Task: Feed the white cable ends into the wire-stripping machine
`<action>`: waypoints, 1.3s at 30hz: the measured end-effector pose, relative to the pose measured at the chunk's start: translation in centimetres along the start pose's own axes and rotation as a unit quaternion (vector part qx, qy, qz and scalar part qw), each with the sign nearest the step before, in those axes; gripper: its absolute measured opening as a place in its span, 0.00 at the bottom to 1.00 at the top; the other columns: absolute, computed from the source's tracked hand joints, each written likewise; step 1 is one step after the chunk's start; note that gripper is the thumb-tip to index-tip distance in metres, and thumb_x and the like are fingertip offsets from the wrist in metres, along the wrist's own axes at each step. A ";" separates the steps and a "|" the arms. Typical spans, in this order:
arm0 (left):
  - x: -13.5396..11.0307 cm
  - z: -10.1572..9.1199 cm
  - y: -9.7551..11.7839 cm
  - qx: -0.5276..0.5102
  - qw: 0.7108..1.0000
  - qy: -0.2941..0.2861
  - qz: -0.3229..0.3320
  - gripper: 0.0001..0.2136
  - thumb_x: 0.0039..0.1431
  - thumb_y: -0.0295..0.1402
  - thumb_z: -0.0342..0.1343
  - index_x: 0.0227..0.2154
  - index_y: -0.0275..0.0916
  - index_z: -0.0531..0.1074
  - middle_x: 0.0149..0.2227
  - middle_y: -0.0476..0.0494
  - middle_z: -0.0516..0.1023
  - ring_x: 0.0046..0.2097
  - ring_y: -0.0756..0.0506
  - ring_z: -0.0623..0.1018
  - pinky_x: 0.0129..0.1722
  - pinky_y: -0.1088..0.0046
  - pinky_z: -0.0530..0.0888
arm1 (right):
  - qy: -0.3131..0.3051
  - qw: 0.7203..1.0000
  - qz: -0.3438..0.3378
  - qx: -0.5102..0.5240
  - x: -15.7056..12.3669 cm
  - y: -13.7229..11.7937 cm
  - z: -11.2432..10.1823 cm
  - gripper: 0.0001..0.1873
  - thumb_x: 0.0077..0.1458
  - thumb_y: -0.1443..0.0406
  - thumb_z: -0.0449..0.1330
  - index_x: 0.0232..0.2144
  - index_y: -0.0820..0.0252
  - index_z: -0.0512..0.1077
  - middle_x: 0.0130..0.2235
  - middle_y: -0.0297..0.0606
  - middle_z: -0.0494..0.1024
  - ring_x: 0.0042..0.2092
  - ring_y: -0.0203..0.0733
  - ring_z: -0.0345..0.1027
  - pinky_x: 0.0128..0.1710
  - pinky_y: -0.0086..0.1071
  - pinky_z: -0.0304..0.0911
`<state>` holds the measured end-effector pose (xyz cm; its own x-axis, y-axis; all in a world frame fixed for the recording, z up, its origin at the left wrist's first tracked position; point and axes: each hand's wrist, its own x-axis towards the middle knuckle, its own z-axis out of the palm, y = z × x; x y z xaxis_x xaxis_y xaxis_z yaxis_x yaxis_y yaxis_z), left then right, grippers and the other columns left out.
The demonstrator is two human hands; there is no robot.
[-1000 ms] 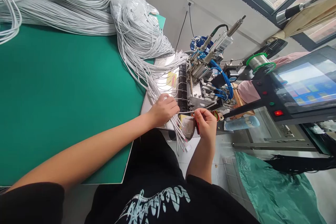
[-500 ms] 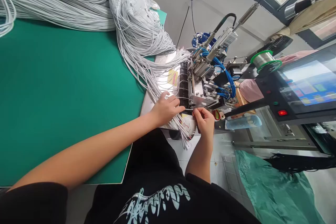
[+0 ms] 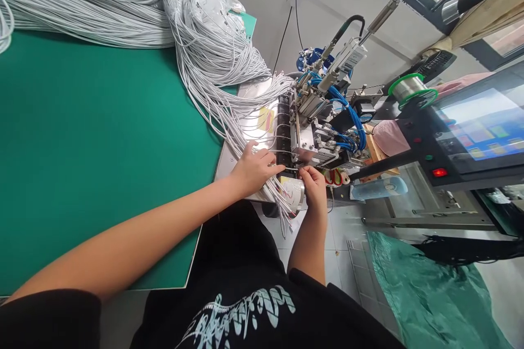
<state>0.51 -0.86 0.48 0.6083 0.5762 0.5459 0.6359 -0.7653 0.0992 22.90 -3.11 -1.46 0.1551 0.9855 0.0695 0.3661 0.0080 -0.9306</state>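
Between my two hands runs a thin white cable [image 3: 291, 168], stretched along the front end of a black row of holders [image 3: 284, 125]. My left hand [image 3: 254, 170] is closed on it, thumb pointing right, above a loose bunch of white cables [image 3: 282, 212]. With thumb and forefinger, my right hand [image 3: 313, 184] pinches the cable's end beside the machine; the tip itself is hidden by the fingers. Other white cables lie in the holders farther back. The metal machine [image 3: 313, 114] with blue air hoses stands just beyond my right hand.
A thick heap of white cables [image 3: 221, 49] covers the back of the green table [image 3: 102, 136]. Red-handled scissors [image 3: 333, 177] are right of my right hand. A solder wire spool [image 3: 411, 90] and a lit touchscreen [image 3: 487, 125] stand at right, a blue bottle [image 3: 379, 188] below.
The view has shifted slightly, so most things appear a little farther left. My right hand has moved slightly left, showing more of the scissors. Both hands keep their grip.
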 end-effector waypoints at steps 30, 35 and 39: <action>-0.4 -0.1 -0.1 -0.006 0.998 -0.033 -0.055 0.23 0.43 0.19 0.52 0.44 0.39 0.73 0.43 0.39 0.76 0.48 0.38 0.72 0.56 0.45 0.53 | 0.059 0.996 0.039 0.056 -2.0 1.1 -0.9 0.20 0.52 0.49 0.60 0.24 0.59 0.66 0.21 0.28 0.62 0.20 0.31 0.49 0.20 0.27 0.47; -0.4 -0.1 0.0 0.006 0.997 -0.014 -0.072 0.23 0.44 0.20 0.54 0.45 0.39 0.72 0.53 0.36 0.71 0.54 0.35 0.69 0.56 0.43 0.53 | 0.058 0.998 -0.001 -0.008 -2.9 -0.3 -1.2 0.19 0.54 0.51 0.59 0.24 0.60 0.68 0.22 0.31 0.66 0.24 0.34 0.57 0.24 0.27 0.54; -0.4 0.2 -0.2 0.004 0.999 0.026 -0.033 0.17 0.54 0.21 0.51 0.44 0.43 0.74 0.48 0.41 0.75 0.48 0.40 0.73 0.56 0.45 0.52 | 0.062 0.997 -0.034 -0.010 -3.6 -1.9 -1.2 0.16 0.56 0.54 0.60 0.25 0.61 0.71 0.24 0.32 0.69 0.27 0.35 0.60 0.29 0.28 0.57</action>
<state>0.28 -0.89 0.10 0.5401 0.6096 0.5803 0.6780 -0.7236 0.1291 22.76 -6.88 0.52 0.2405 0.9543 0.1774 0.3976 0.0698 -0.9149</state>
